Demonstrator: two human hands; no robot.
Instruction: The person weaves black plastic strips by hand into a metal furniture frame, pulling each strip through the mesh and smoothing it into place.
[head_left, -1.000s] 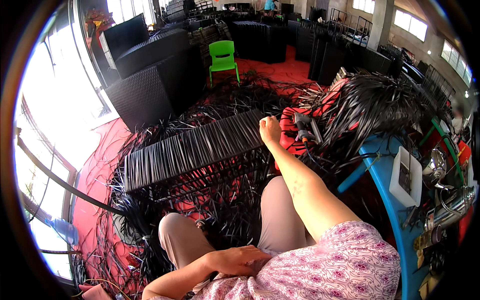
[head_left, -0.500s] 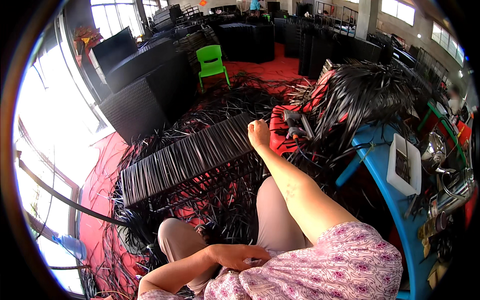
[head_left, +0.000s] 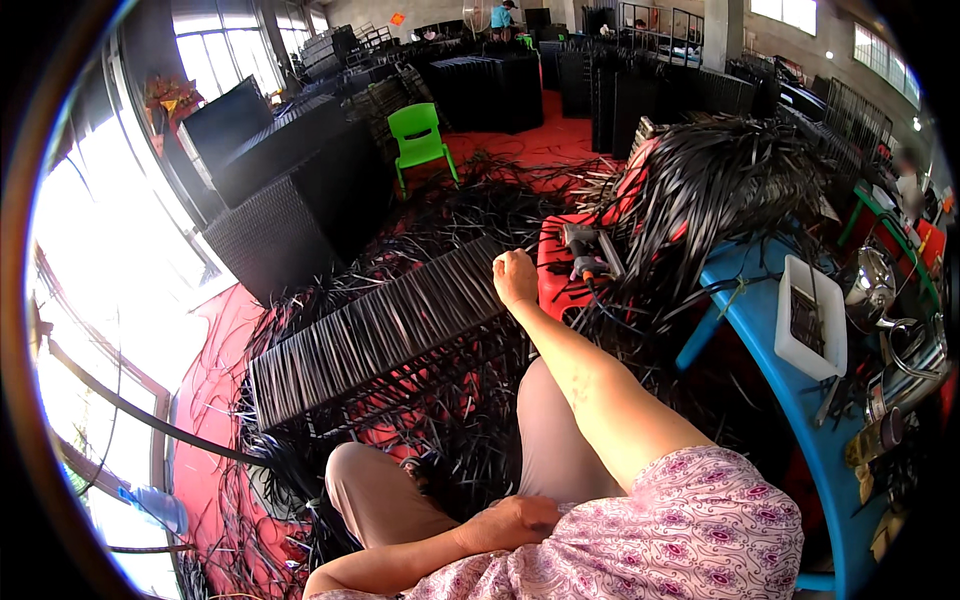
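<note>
A: What has just shifted?

B: Mainly the left hand. It has slid a little toward the right across the lap, and it looks more rounded than it did a moment ago, when its fingers lay flatter. Its fingertips are hidden against the pink-and-white patterned shirt, so I can't tell whether they hold anything.

A: And the right hand?

B: It stays at the right end of the long, low frame wrapped in flat black strips. The fingers are curled in like a loose fist; whether a strip is pinched inside, I can't tell.

A: Where does that frame sit?

B: In front of the knees, slanting from lower left to upper right, with loose black strips around it on the red floor.

A: So what does the change mean for the work?

B: Little, I'd judge. The frame's wrapped top looks the same, and only the right hand seems to be engaged with it. The grey-and-black hand tool with an orange part lies untouched on the red plastic stool, just beyond that hand.
</note>
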